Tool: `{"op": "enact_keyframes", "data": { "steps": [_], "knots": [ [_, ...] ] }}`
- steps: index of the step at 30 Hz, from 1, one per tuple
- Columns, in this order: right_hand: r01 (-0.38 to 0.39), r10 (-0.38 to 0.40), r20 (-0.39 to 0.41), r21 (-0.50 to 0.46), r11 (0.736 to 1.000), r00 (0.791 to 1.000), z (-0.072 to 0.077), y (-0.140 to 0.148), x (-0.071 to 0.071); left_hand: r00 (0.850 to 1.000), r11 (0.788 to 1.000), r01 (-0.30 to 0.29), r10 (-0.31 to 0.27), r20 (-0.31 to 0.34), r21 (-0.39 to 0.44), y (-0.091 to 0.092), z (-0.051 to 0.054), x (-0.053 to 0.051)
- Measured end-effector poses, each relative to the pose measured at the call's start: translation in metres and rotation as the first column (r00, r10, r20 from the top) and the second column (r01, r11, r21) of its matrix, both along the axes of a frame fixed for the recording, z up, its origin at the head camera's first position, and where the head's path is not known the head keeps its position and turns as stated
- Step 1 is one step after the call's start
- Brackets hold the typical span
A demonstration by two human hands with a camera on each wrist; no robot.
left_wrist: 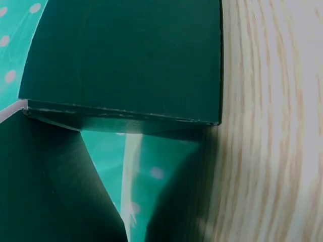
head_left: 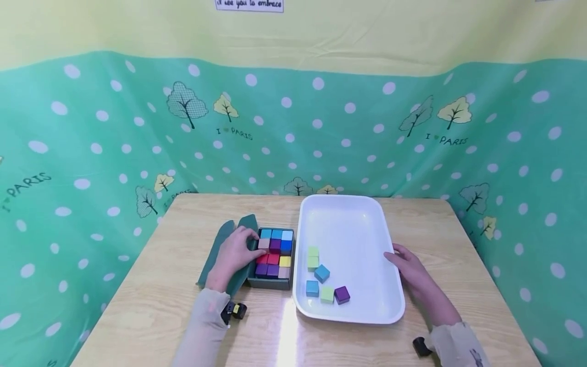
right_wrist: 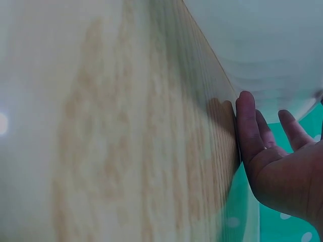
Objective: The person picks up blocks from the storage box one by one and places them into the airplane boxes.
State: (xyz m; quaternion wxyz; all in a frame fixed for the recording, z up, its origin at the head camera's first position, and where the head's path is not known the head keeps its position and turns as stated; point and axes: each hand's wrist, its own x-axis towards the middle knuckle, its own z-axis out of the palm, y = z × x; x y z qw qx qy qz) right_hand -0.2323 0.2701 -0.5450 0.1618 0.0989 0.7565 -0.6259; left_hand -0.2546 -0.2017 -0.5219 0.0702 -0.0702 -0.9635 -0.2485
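My left hand [head_left: 235, 253] reaches over a dark green box [head_left: 269, 284] packed with coloured cubes. Between thumb and fingertips it pinches a pale pink cube [head_left: 263, 244] at the box's left side. To the right stands a white tray [head_left: 353, 229]. My right hand [head_left: 411, 270] holds its right rim, thumb over the edge. In the right wrist view, the fingers [right_wrist: 246, 118] lie low along the tray's outer side [right_wrist: 262, 65]. Only the green box [left_wrist: 126, 55] and a flap show in the left wrist view; the hand is out of sight there.
In the tray's left and front part lie light green cubes [head_left: 327, 294], blue cubes [head_left: 322, 273] and a purple cube [head_left: 342, 294]. Open green flaps [head_left: 220, 250] spread left of the box. Everything stands on a wooden table [head_left: 151, 306], with a spotted green cloth [head_left: 321, 132] behind.
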Motion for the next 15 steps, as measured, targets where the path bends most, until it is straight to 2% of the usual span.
{"op": "enact_keyframes", "data": {
  "steps": [6, 10, 13, 15],
  "knots": [
    [0.005, -0.005, -0.001, 0.013, 1.0, 1.0, 0.0, -0.001, 0.003, 1.0, 1.0, -0.016, 0.016, 0.007, -0.024, 0.003, 0.001, 0.001],
    [0.007, -0.008, 0.007, 0.01, 1.0, 1.0, -0.001, -0.002, 0.004, 0.999, 1.0, 0.003, -0.002, 0.04, -0.027, 0.001, 0.005, 0.005],
    [0.003, -0.003, 0.004, 0.011, 1.0, 1.0, -0.001, -0.001, 0.003, 0.997, 0.999, 0.037, -0.035, 0.076, -0.024, 0.0, 0.016, 0.011],
    [0.005, -0.005, -0.002, 0.012, 1.0, 1.0, 0.0, -0.001, 0.003, 0.993, 0.998, 0.069, -0.069, 0.098, 0.002, 0.003, 0.03, 0.014]
  ]
}}
